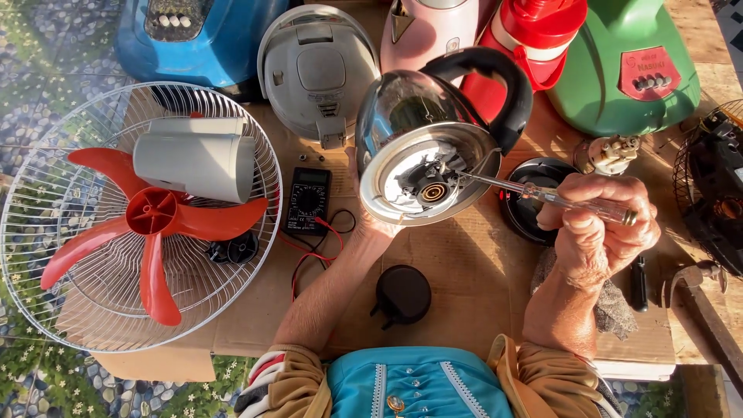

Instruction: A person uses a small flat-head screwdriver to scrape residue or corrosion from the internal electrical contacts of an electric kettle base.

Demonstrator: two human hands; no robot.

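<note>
Kettle upturned over the worktop (pixel 464 271)

Left hand (pixel 370 220) props the steel kettle (pixel 410 131), its grip hidden behind; right hand (pixel 600 220) pinches a screwdriver (pixel 542 193) into its base.

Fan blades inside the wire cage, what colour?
Red fan blades, clearest in the head view.

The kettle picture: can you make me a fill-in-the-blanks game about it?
1. The right hand pokes a ____ into the kettle's underside.
2. The kettle's handle is coloured ____.
3. The fan has ____ red blades.
4. The multimeter lies between the kettle and the ____.

Missing words: screwdriver; black; three; fan
</note>
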